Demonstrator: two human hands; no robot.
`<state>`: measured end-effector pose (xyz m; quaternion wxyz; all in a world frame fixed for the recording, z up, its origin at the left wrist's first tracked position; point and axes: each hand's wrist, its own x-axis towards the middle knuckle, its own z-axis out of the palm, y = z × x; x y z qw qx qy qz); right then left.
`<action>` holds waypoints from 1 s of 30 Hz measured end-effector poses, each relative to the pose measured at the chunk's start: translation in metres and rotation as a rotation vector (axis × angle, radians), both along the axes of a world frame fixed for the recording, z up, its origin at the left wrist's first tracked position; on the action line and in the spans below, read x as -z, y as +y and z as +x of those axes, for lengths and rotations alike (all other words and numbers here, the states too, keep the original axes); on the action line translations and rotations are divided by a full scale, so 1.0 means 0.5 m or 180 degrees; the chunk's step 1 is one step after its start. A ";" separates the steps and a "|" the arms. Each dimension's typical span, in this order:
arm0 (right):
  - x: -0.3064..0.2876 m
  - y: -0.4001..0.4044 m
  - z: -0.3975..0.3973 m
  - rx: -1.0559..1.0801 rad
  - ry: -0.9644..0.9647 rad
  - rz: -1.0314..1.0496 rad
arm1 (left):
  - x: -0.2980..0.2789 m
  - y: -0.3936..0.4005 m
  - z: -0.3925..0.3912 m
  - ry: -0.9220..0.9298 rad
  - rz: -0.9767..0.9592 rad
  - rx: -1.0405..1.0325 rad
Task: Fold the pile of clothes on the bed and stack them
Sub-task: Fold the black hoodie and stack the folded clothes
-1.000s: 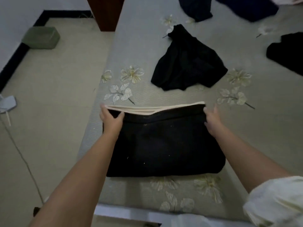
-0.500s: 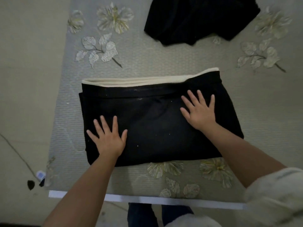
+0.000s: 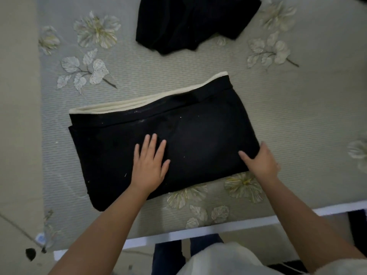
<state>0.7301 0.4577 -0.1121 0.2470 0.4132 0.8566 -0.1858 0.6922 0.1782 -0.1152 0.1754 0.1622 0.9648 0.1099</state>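
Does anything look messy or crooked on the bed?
Yes. The folded black garment with cream trim lies askew to the bed's white edge, and its cream layers peek out unevenly along the far side. Beyond it, a crumpled black garment lies unfolded. The left hand presses flat; the right hand grips the right edge.

A pale woven floor (image 3: pixel 17 116) is showing along the left side, beside the mattress. A thin cord (image 3: pixel 18 227) is running diagonally across its lower part. Near the bottom left corner, a small dark blot (image 3: pixel 30 254) is lying on the floor, with a little blue-and-white object (image 3: pixel 40 239) sitting just above it.
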 end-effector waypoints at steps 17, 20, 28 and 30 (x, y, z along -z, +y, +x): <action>0.009 0.023 0.022 0.0263 0.0213 -0.0273 | 0.010 0.219 -0.081 -0.0622 -0.0527 0.0780; -0.004 0.012 0.063 -0.0637 0.0832 0.0445 | -0.018 0.167 0.007 -0.0134 -0.0451 0.0996; 0.057 -0.077 0.082 -0.3910 0.0540 0.0187 | 0.011 0.000 0.168 -0.0510 -0.1014 -0.0518; 0.072 -0.079 0.058 -0.3951 0.0398 0.0325 | 0.032 -0.034 0.162 -0.0563 -0.1137 -0.0874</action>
